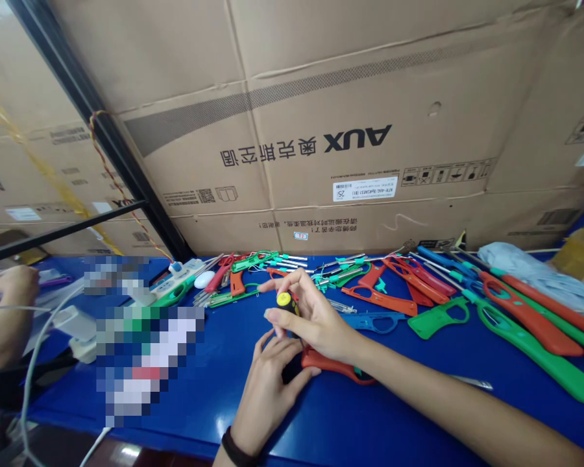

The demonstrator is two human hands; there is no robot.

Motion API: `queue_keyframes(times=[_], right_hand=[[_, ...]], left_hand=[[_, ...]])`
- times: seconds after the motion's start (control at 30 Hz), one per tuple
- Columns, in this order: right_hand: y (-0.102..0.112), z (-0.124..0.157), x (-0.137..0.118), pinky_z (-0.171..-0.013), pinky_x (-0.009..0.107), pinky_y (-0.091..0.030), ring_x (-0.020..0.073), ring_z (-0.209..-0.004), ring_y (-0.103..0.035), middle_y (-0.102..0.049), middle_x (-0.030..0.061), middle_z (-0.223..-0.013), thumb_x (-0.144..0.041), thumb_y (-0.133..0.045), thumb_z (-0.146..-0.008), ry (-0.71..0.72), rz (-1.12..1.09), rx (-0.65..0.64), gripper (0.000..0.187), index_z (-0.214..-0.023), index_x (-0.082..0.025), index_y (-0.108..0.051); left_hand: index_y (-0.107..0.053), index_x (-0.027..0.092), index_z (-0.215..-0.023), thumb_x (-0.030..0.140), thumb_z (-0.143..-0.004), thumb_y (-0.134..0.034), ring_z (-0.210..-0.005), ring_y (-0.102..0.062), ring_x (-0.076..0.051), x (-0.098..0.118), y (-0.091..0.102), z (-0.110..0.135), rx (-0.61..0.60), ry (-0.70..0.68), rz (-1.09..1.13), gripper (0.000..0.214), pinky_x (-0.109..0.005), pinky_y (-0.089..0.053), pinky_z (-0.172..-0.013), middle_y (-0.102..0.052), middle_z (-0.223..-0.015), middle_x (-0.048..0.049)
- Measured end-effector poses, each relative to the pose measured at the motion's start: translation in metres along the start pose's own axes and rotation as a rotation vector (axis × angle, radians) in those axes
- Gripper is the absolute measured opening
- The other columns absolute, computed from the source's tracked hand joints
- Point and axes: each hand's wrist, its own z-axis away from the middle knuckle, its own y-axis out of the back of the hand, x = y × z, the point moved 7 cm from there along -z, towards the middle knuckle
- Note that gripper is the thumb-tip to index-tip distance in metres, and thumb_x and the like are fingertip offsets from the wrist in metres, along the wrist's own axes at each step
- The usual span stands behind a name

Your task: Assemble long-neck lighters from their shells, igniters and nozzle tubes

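My right hand (pixel 316 318) is closed around a screwdriver (pixel 284 299) with a yellow-capped dark handle; it stands nearly upright, and its tip is hidden behind my fingers. Below it, my left hand (pixel 275 383) grips a red plastic lighter casing (pixel 333 364) against the blue table, thumb on the near side. Part of the casing lies under my right wrist. Just behind my hands rest a blue casing half (pixel 370 322) and some thin metal pieces (pixel 341 306). A green casing half (pixel 435 319) lies farther right.
Long green (pixel 540 347) and red (pixel 530 311) lighters lie at the right by a plastic bag (pixel 530 266). Loose parts line the cardboard wall (pixel 296 97). A power strip (pixel 180 275) and white cable (pixel 34 383) are at left, near another person's hand (pixel 17 285).
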Motion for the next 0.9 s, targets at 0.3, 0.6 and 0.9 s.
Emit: queue_keyframes(times=[0.3,0.6,0.9], right_hand=[[-0.002,0.001,0.004,-0.067,0.028,-0.043,0.0102,-0.069,-0.051,-0.052,-0.0002,-0.094,-0.041,-0.061,-0.085,-0.044,-0.020,-0.034,0.024,-0.094,-0.023,-0.047],[-0.002,0.006,0.000,-0.075,0.029,-0.042,0.0123,-0.079,-0.052,-0.050,0.0017,-0.097,-0.044,-0.049,-0.092,-0.012,0.120,-0.012,0.022,-0.093,-0.022,-0.050],[0.006,0.019,0.000,-0.076,0.032,-0.041,0.0140,-0.076,-0.049,-0.048,0.0029,-0.089,-0.051,-0.027,-0.097,0.007,0.242,0.235,0.041,-0.093,-0.022,-0.055]], left_hand=[[-0.068,0.026,-0.103,0.036,-0.081,-0.067,-0.100,-0.064,-0.026,0.000,0.000,0.001,0.020,-0.009,-0.011,0.024,-0.053,-0.039,-0.098,-0.072,-0.102,-0.0047],[-0.068,0.026,-0.103,0.036,-0.082,-0.066,-0.096,-0.065,-0.025,-0.001,-0.001,0.001,0.015,-0.025,-0.047,0.024,-0.056,-0.038,-0.099,-0.073,-0.098,-0.0034],[-0.066,0.024,-0.101,0.028,-0.081,-0.066,-0.095,-0.065,-0.024,-0.001,-0.001,0.002,0.009,-0.027,-0.044,0.020,-0.059,-0.035,-0.100,-0.072,-0.098,-0.0031]])
